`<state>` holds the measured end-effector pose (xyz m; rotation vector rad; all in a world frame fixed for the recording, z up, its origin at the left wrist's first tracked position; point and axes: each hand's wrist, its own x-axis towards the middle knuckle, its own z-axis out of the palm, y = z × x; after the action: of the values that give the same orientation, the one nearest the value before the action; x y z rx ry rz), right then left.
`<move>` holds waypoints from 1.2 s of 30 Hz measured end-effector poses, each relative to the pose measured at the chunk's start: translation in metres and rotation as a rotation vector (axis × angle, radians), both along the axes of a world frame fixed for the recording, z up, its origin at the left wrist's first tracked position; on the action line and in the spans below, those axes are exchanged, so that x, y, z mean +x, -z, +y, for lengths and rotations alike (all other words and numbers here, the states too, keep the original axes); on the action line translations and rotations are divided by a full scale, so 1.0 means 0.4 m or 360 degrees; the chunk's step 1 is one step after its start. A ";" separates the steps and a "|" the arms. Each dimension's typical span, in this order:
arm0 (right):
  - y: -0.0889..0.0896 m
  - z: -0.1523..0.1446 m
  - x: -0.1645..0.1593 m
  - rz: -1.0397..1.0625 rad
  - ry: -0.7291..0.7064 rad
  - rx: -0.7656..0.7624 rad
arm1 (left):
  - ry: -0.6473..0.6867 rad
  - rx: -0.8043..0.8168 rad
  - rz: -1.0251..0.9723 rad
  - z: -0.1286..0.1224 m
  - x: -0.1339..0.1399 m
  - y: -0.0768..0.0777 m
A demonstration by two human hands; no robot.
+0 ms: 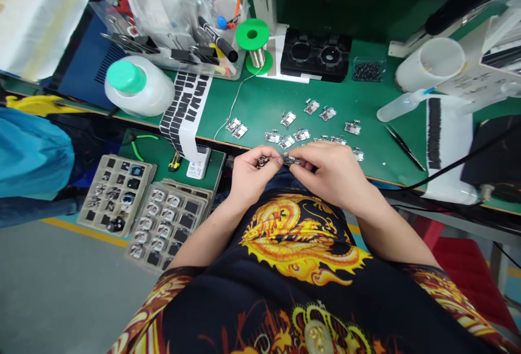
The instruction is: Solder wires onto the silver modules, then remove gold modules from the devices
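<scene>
Left hand (251,177) and right hand (331,172) pinch metal parts (291,160); on the desk (256,105), a clear box (383,70) holds black bits (366,71); a tray (165,197) below holds silver pieces (158,195).

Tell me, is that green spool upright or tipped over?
The green spool is upright: its upper disc sits above its lower disc, silvery wire between.

Bench (260,99): green top. Small metal parts (287,119) scattered along the front, two side by side at left. Behind: wire spool (257,58), black tray (316,59), clear box (383,69). Left: white jug (142,90) beside sticker sheet (185,105) draping over front edge. Right: tweezers (406,147), squeeze bottle (401,106), white cup (419,69).
</scene>
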<state>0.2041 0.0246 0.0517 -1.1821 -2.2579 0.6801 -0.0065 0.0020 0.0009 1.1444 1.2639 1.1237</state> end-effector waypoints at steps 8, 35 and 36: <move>-0.008 -0.020 -0.015 -0.0394 -0.0079 0.0307 | -0.0092 0.0145 0.0163 0.002 0.013 -0.010; 0.038 -0.044 -0.042 -0.0376 0.0225 0.0553 | -0.0157 0.0636 0.0557 0.013 0.040 -0.002; 0.038 -0.044 -0.043 -0.0393 0.0225 0.0557 | -0.0160 0.0704 0.0614 0.013 0.037 -0.001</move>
<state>0.1868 0.0070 0.0365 -1.2860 -2.3370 0.0789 0.0084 0.0074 0.0012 1.7060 1.4142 1.3427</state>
